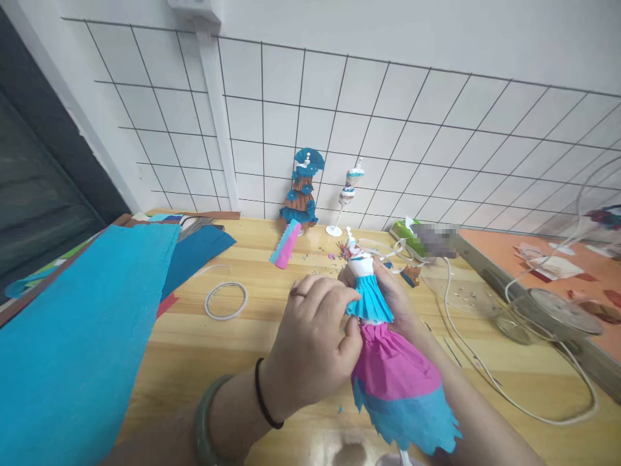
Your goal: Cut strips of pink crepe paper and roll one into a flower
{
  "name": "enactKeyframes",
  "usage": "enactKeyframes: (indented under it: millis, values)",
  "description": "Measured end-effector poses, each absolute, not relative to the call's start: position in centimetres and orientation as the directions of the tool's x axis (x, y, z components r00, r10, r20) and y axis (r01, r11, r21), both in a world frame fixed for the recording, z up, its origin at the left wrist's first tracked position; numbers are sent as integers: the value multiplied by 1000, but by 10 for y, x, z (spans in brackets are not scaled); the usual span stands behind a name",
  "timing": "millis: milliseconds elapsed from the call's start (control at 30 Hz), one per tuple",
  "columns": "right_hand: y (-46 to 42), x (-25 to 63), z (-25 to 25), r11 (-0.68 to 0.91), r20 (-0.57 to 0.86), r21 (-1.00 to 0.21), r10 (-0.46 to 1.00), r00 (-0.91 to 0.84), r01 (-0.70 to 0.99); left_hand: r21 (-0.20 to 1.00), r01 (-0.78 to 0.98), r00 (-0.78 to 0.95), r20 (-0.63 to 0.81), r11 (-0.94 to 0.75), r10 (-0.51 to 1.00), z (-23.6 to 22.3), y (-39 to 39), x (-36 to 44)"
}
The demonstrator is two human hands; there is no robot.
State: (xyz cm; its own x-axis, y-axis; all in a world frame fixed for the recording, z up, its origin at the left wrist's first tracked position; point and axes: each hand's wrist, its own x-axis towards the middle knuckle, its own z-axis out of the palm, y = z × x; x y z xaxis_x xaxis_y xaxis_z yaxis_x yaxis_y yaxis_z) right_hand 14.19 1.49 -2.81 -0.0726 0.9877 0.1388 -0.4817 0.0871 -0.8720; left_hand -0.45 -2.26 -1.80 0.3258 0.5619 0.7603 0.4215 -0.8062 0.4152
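Note:
A small white dress-form mannequin [361, 266] leans in front of me, dressed in crinkled paper. A short blue pleated ruffle [372, 299] wraps its waist, above a pink skirt [395, 366] with a jagged blue hem. My left hand [315, 330] is closed at the left edge of the ruffle, pinching it between thumb and fingers. From behind and to the right, my right hand [395, 291] grips the mannequin's torso; most of its fingers are hidden. The stand's white pole [404, 457] shows below the hem.
Blue paper sheets [92, 323] cover the left. A tape roll [226, 301] and a pink-blue strip [286, 244] lie on the wooden table [204, 388]. Behind stand a brown-blue dressed mannequin [303, 194] and another mannequin [348, 194]. A white cable [466, 346] loops near a jar [521, 317] at right.

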Motion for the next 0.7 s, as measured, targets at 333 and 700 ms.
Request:
enactKeyframes:
  millis: [333,700]
  values:
    - [16,145,-32,105,188,-822,978,-93,-560,290,452,277,853,-844,442,-23,-19,-7]
    - [14,152,-21,170,235,-833,970,-59,-526,171,463,346,869,-870,355,-20,-19,-10]
